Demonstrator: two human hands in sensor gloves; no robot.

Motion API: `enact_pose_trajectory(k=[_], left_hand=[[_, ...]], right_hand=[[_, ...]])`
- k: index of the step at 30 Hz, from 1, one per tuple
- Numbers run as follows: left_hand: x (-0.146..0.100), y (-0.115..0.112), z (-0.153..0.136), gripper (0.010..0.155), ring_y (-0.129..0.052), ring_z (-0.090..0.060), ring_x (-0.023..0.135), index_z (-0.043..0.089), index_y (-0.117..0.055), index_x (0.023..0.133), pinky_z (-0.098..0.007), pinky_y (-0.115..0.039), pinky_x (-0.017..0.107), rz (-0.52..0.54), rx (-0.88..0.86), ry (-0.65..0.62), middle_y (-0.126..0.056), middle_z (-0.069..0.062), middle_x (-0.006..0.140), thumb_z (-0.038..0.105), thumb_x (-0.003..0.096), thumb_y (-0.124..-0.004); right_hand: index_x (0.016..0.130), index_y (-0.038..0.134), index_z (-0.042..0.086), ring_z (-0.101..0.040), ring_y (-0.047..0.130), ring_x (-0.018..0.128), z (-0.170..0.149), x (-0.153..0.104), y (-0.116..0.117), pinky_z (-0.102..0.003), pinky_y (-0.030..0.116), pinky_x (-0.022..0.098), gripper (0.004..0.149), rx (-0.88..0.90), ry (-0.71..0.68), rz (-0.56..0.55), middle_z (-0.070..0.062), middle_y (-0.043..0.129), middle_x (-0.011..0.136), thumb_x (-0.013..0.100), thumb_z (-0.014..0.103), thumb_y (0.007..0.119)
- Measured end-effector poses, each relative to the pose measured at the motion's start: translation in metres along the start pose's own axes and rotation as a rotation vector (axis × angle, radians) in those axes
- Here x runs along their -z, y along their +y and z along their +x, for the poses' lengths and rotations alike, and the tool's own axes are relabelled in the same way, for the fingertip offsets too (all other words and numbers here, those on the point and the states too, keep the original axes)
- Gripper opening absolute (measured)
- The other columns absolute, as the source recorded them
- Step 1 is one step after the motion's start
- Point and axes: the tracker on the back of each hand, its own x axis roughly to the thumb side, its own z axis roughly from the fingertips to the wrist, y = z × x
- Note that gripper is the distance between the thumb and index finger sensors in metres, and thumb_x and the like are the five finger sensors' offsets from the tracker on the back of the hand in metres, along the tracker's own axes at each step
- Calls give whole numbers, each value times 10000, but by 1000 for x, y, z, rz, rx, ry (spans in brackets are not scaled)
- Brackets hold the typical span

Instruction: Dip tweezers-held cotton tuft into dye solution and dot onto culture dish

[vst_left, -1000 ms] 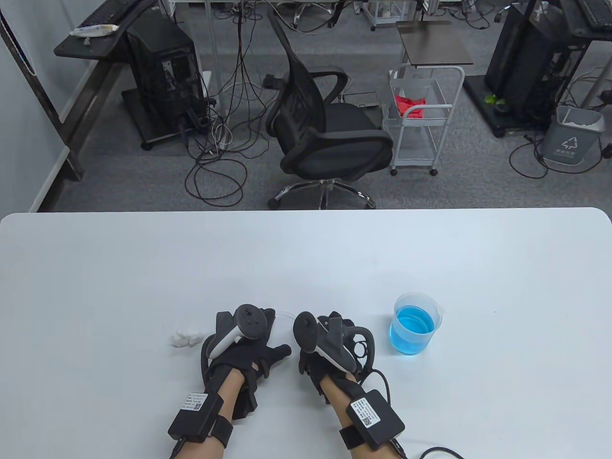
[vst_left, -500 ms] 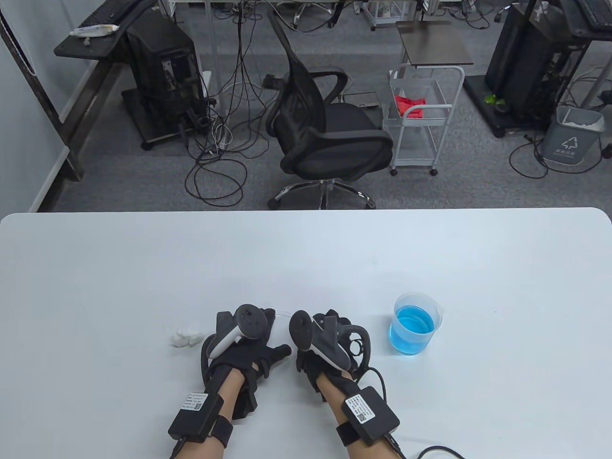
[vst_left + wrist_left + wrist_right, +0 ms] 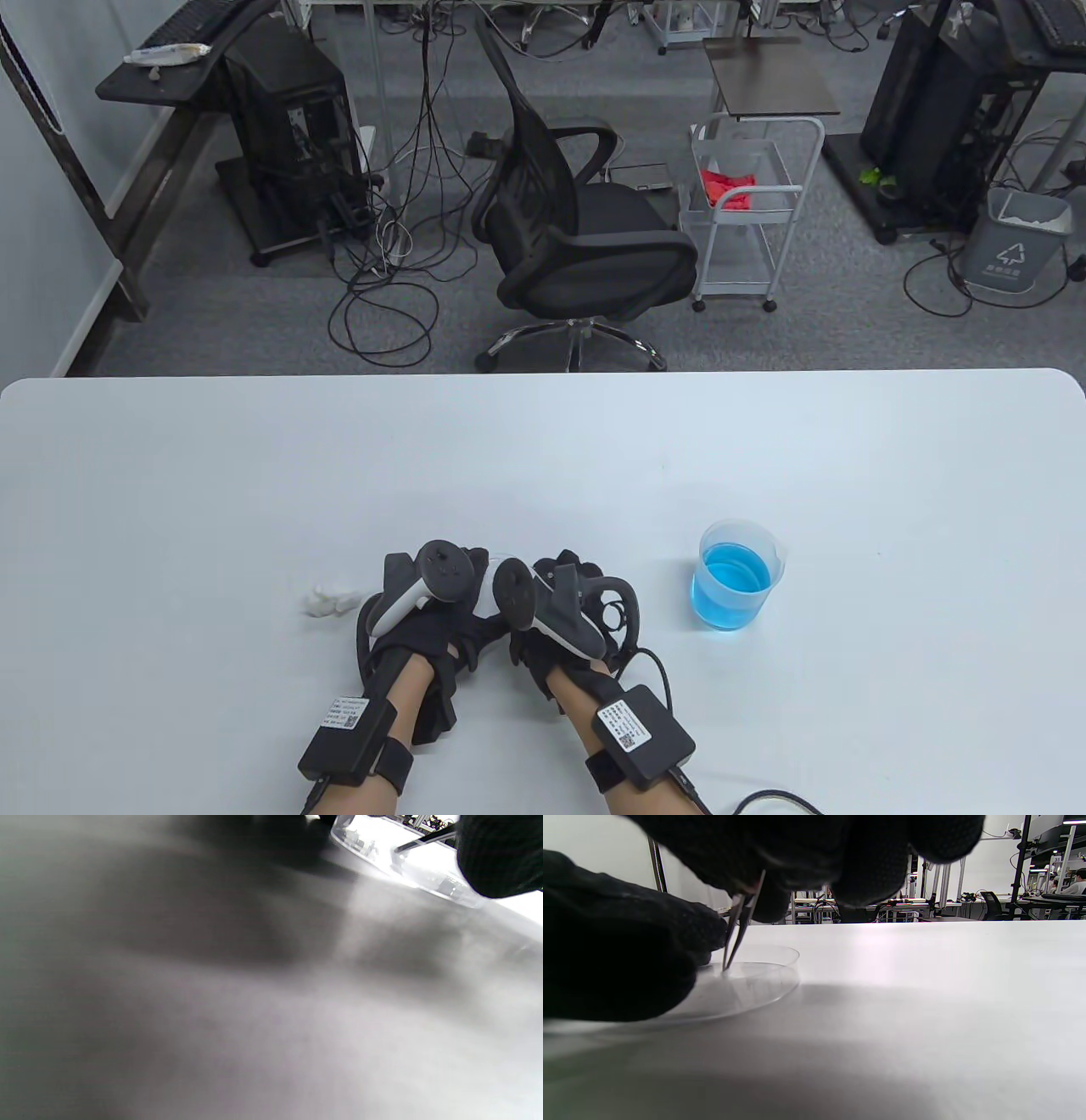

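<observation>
My right hand (image 3: 560, 607) pinches thin metal tweezers (image 3: 739, 926) and holds them steeply, tips down inside the clear culture dish (image 3: 755, 984). I see no cotton at the tips. My left hand (image 3: 433, 611) lies at the dish's left side, its fingers (image 3: 606, 955) against the rim. In the table view both hands cover most of the dish (image 3: 486, 592). The left wrist view shows the dish (image 3: 424, 874) and the tweezers (image 3: 424, 840) at its top right. White cotton tufts (image 3: 327, 601) lie left of my left hand. A beaker of blue dye (image 3: 735, 576) stands to the right.
The white table (image 3: 543, 458) stretches wide behind the hands. A black cable (image 3: 764, 802) runs from my right wrist along the front edge. An office chair (image 3: 577, 221) and a cart (image 3: 747, 212) stand beyond the table.
My right hand has moved left, closing up against my left hand over the dish. The left hand, cotton and beaker have not moved.
</observation>
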Motion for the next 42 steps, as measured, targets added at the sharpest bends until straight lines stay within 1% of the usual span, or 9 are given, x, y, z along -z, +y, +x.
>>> enact_pose_trajectory(k=[6, 11, 15, 20, 23, 28, 31, 35, 42], left_hand=[[0, 0, 0, 949, -88, -210, 1157, 392, -112, 1113, -448, -193, 804, 0, 0, 0, -100, 116, 1186, 746, 442, -683], [0, 0, 0, 951, -87, -209, 1157, 394, -111, 1112, -447, -192, 805, 1, -1, 0, -99, 116, 1186, 747, 440, -683], [0, 0, 0, 953, -86, -209, 1157, 395, -111, 1112, -446, -191, 806, 1, -1, 0, -97, 116, 1186, 748, 438, -685], [0, 0, 0, 955, -87, -210, 1157, 393, -112, 1113, -448, -191, 803, 0, -2, -1, -99, 116, 1186, 746, 438, -687], [0, 0, 0, 954, -87, -209, 1157, 393, -112, 1112, -448, -191, 804, 0, -2, -1, -98, 116, 1186, 746, 438, -687], [0, 0, 0, 953, -86, -210, 1157, 394, -111, 1113, -447, -190, 805, 0, -3, -1, -97, 115, 1186, 746, 439, -687], [0, 0, 0, 958, -86, -210, 1157, 394, -111, 1113, -448, -191, 804, 0, -3, -1, -98, 116, 1186, 747, 435, -689], [0, 0, 0, 958, -86, -210, 1157, 393, -112, 1113, -449, -191, 804, 0, -3, -1, -98, 114, 1186, 747, 435, -689], [0, 0, 0, 957, -86, -209, 1157, 395, -113, 1112, -449, -191, 803, 0, -3, -1, -99, 116, 1186, 746, 435, -689]], right_hand=[[723, 966, 188, -227, 923, 640, 1, 0, 1, -571, 673, 572, 336, 2, -9, 4, 5, 950, 479, 421, 289, 858], [720, 969, 186, -227, 923, 638, 3, -2, -2, -572, 674, 569, 335, 23, -25, -20, 6, 950, 477, 419, 288, 862], [722, 968, 188, -227, 922, 640, 6, -2, -1, -572, 673, 571, 335, 7, -32, 22, 7, 949, 479, 421, 290, 861], [718, 971, 186, -226, 925, 635, 6, -3, -2, -571, 676, 569, 334, 23, -39, -6, 7, 950, 475, 419, 289, 863], [719, 970, 188, -224, 925, 636, 8, -3, -2, -571, 675, 571, 334, 8, -41, 27, 7, 949, 476, 420, 290, 863], [717, 971, 188, -224, 925, 636, 10, -4, -3, -570, 676, 570, 334, 20, -55, -3, 9, 950, 475, 418, 292, 863], [716, 972, 188, -223, 924, 638, 11, -3, -1, -571, 675, 571, 334, 6, -58, 29, 9, 950, 476, 419, 292, 863], [715, 972, 190, -222, 925, 636, 11, -4, -3, -570, 675, 571, 332, 13, -63, 8, 10, 950, 474, 418, 292, 863], [713, 974, 189, -221, 926, 636, 12, -4, -2, -571, 676, 570, 331, 11, -64, 18, 10, 951, 473, 418, 293, 864]])
